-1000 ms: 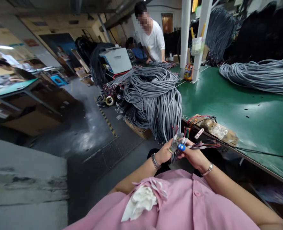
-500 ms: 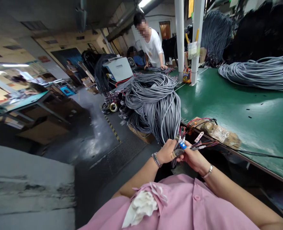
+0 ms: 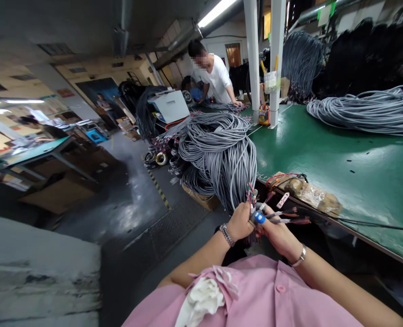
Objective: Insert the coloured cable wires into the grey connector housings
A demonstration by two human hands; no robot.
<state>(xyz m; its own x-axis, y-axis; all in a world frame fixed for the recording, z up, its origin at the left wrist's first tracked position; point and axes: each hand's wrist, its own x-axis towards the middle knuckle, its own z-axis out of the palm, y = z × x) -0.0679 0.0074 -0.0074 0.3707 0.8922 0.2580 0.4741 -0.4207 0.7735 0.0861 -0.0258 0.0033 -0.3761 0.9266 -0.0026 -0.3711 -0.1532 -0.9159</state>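
My left hand (image 3: 241, 221) is closed round grey cables at their ends, where thin coloured wires (image 3: 251, 193) fan out at the top. Right beside it, my right hand (image 3: 279, 232) grips more grey cable ends (image 3: 279, 221), whose stripped wires point to the right. A blue covering (image 3: 260, 218) with pale spots wraps my right thumb. Both hands meet in front of my pink shirt, and their fingertips are partly hidden by the cables. Just beyond them hangs a large heap of coiled grey cable (image 3: 218, 150) with a smooth sheath.
A green worktable (image 3: 324, 154) extends to the right, with a taped brown block (image 3: 312, 193) by its near edge. On it lies another grey cable coil (image 3: 365, 111). White posts (image 3: 275, 59) rise from the table. Across the heap, a person in a white shirt (image 3: 218, 79) bends over cables.
My hands have shifted slightly, and the cable ends in the right hand now spread farther apart. The person opposite leans lower. The view has tilted slightly upward.
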